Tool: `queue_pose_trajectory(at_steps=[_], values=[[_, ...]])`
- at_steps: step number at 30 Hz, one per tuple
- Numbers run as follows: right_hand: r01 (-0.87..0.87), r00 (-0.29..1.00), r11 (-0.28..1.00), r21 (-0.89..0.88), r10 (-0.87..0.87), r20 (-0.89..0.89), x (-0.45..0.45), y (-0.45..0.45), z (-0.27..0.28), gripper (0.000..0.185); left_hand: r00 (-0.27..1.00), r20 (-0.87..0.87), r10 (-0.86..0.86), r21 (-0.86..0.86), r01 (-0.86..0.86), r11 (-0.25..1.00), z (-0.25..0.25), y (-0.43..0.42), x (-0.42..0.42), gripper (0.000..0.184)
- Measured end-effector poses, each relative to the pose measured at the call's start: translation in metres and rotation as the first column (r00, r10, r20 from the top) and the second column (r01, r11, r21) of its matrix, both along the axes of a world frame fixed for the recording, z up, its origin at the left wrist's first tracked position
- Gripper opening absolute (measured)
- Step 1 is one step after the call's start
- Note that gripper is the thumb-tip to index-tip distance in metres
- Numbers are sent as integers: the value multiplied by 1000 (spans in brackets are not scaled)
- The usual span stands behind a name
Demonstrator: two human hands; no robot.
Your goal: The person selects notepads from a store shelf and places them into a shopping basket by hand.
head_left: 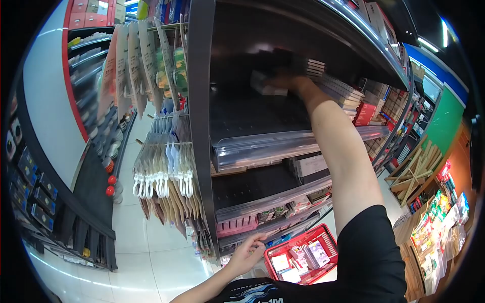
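No lettering is legible: print on the black short-sleeved shirt (255, 292) at bottom centre is cut off; print on pale flat hanging packets (134, 63), upper left, is too small.

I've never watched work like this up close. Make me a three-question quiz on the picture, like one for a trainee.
1. What colour is the shopping basket?
a) green
b) red
c) blue

2. True or false: the left hand is lower in the picture than the right hand.

3. Which hand is at the pale box on the dark shelf?

Key:
1. b
2. True; the left hand is down near the basket.
3. The right hand; it is too blurred to tell its grip.
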State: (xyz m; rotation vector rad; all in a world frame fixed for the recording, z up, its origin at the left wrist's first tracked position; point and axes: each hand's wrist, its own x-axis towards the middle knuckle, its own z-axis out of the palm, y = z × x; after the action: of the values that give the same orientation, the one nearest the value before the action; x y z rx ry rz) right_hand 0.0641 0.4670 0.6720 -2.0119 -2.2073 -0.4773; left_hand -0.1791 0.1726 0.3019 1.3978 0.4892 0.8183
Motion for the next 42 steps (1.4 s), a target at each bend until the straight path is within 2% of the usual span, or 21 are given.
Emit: queue_pose_trajectory(at_steps=[4,6,13,21,22,24,28,30,33,34,36,37,39,42], values=[[-9,1000,1000,0,9,-6,-11,-10,6,73,999,-34,38,32,-37,999,0,-6,5,36],[25,995,1000,18,-23,-94,-10,-15,8,74,999,15,51,-10,-51,999,-9,-7,9,36],[35,989,999,-29,-39,-145,4,-8,9,75,998,-12,64,-22,-64,998,-11,-14,25,37],[-54,990,983,-175,30,-139,5,-19,7,82,994,-55,89,-14,-90,996,-2,-25,34,38],[-60,990,983,-174,36,-139,3,-23,7,82,994,-55,94,-13,-95,995,-3,-25,34,38],[-169,981,980,-110,156,-118,3,-29,6,82,995,-43,93,-33,-95,995,-6,-25,34,39],[-161,981,978,-129,145,-129,9,-6,-1,80,992,-57,113,-29,-115,993,-3,-25,30,39],[-111,986,991,-78,100,-137,10,-3,-1,73,992,-37,120,-17,-121,993,-5,-25,29,39],[-98,985,995,-25,94,-144,10,-15,4,71,995,-38,97,-14,-98,995,-4,-18,30,39],[-92,985,995,-35,85,-147,9,-23,2,71,996,25,89,-56,-88,995,-5,-16,33,38],[-101,973,971,217,143,-183,6,-42,-3,71,994,28,103,-21,-103,994,13,-10,33,39],[-93,973,974,208,134,-190,6,-55,0,71,992,33,121,23,-122,992,22,-5,33,39],[-168,924,964,208,227,-306,-1,-96,10,69,992,69,110,7,-111,994,37,5,36,38],[-180,777,882,436,399,-487,-10,-164,-3,61,989,115,91,86,-101,991,82,15,41,40]])
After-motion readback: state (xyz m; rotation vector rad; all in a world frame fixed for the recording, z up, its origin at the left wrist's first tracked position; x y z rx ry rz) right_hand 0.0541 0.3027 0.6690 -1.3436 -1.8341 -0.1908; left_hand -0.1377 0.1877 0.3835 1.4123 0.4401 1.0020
